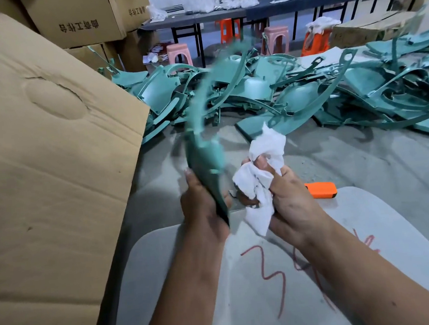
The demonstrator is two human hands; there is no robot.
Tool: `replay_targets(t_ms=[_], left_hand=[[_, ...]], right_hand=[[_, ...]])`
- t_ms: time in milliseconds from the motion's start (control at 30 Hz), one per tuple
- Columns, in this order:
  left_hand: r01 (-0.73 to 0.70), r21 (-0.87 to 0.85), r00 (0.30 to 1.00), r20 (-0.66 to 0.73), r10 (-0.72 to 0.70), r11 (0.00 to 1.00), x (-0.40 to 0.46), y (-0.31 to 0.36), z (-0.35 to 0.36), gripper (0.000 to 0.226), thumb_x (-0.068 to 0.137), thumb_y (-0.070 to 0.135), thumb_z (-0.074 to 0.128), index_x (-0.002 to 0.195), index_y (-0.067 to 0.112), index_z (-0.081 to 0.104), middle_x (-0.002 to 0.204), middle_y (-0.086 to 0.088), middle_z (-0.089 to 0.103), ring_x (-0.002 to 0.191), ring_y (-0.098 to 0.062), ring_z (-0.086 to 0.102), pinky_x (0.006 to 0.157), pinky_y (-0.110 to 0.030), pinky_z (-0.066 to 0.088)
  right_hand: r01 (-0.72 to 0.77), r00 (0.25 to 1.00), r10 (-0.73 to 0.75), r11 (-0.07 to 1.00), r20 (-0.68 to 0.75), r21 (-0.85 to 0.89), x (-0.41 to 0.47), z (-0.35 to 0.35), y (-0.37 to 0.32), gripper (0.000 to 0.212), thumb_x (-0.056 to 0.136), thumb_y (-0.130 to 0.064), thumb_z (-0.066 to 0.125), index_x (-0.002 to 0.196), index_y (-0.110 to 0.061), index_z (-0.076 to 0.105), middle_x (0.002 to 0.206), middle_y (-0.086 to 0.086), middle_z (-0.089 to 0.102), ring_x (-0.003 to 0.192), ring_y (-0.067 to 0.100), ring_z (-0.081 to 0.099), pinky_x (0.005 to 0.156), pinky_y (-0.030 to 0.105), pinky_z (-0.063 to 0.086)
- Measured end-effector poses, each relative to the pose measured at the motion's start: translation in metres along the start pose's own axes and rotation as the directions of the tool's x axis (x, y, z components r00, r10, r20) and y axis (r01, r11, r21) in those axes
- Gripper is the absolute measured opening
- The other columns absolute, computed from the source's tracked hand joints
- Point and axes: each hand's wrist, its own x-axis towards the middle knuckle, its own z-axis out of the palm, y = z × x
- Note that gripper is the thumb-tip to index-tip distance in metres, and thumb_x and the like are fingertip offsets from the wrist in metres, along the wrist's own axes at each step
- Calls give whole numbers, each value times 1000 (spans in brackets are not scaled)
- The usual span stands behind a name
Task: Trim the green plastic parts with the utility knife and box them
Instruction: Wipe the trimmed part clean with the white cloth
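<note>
My left hand [202, 209] grips the lower end of a long green plastic part [203, 153], which stands upright and is blurred by motion along its curved upper strip. My right hand [289, 197] holds a crumpled white cloth [262, 174] just right of the part. An orange utility knife [322, 190] lies on the far edge of the grey board [367, 227] behind my right hand. A big pile of green plastic parts [292, 94] covers the floor ahead. A large cardboard box [44, 163] stands at my left with its flap up.
The grey board under my arms bears red scribbles [276, 278]. Stacked cartons [78, 16] stand at the back left. Pink and orange stools [179, 53] and long dark tables [273, 6] with white bags line the back. Bare concrete floor lies between board and pile.
</note>
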Motion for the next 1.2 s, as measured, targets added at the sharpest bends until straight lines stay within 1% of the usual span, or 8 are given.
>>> replay_targets(t_ms=[133, 267, 400, 600, 833, 967, 1100, 1200], left_hand=[[-212, 102, 955, -187, 228, 972, -1, -7, 10, 42, 105, 50, 45, 99, 14, 65, 106, -13, 74, 90, -29, 73, 83, -44, 62], [-434, 169, 866, -192, 462, 885, -4, -8, 11, 36, 107, 35, 50, 107, 4, 68, 104, -14, 75, 88, -25, 73, 81, -40, 62], [-397, 185, 917, 47, 396, 899, 1, 2, 0, 15, 97, 27, 70, 99, 12, 67, 93, -7, 78, 88, -27, 76, 75, -42, 64], [-816, 397, 575, 476, 665, 421, 14, 13, -19, 50, 80, 57, 74, 114, 24, 60, 93, 10, 74, 82, -6, 71, 70, -32, 59], [-559, 160, 801, 359, 479, 814, 11, 7, -7, 53, 78, 55, 75, 105, 14, 56, 85, -1, 77, 75, -14, 71, 66, -34, 58], [-697, 242, 716, 288, 636, 675, 15, 10, -13, 36, 86, 44, 75, 101, 20, 54, 87, -1, 76, 79, -15, 73, 69, -34, 59], [-741, 246, 671, 285, 684, 624, 15, 12, -16, 24, 89, 37, 76, 99, 25, 58, 89, 1, 77, 82, -13, 74, 70, -30, 59], [-665, 187, 733, 351, 583, 723, 13, 11, -12, 26, 90, 40, 73, 101, 17, 68, 93, -2, 78, 85, -18, 73, 74, -37, 61]], right_hand=[[87, 969, -155, 942, -190, -324, -5, 2, 5, 40, 103, -42, 53, 82, -10, 65, 67, 11, 65, 63, 16, 64, 58, 25, 55], [142, 953, -276, 774, -127, -618, -2, 0, 8, 36, 107, -40, 49, 80, -19, 61, 54, -8, 58, 53, 12, 54, 53, 23, 43], [61, 923, -265, 818, -281, -572, 6, -13, -5, 24, 105, -25, 59, 97, -6, 70, 74, 0, 75, 68, 16, 70, 61, 24, 53], [52, 978, -187, 639, -90, -768, 10, -33, -28, 37, 101, -26, 67, 73, -4, 56, 58, 0, 50, 50, 15, 43, 46, 23, 37], [114, 926, -236, 918, -294, -379, 11, -20, -29, 48, 90, -52, 56, 66, -11, 57, 47, 0, 52, 35, 10, 44, 39, 15, 36], [9, 973, -114, 885, -199, -465, 8, -28, -26, 44, 84, -68, 63, 80, -25, 72, 78, 9, 69, 71, 25, 64, 70, 45, 55], [107, 993, -107, 729, 41, -677, 5, -24, -22, 29, 101, -36, 62, 79, -23, 75, 70, -4, 71, 64, 5, 65, 62, 20, 52], [83, 981, -143, 921, -132, -380, 5, -15, -23, 34, 90, -43, 62, 66, -26, 78, 64, -7, 72, 56, 6, 67, 55, 21, 55]])
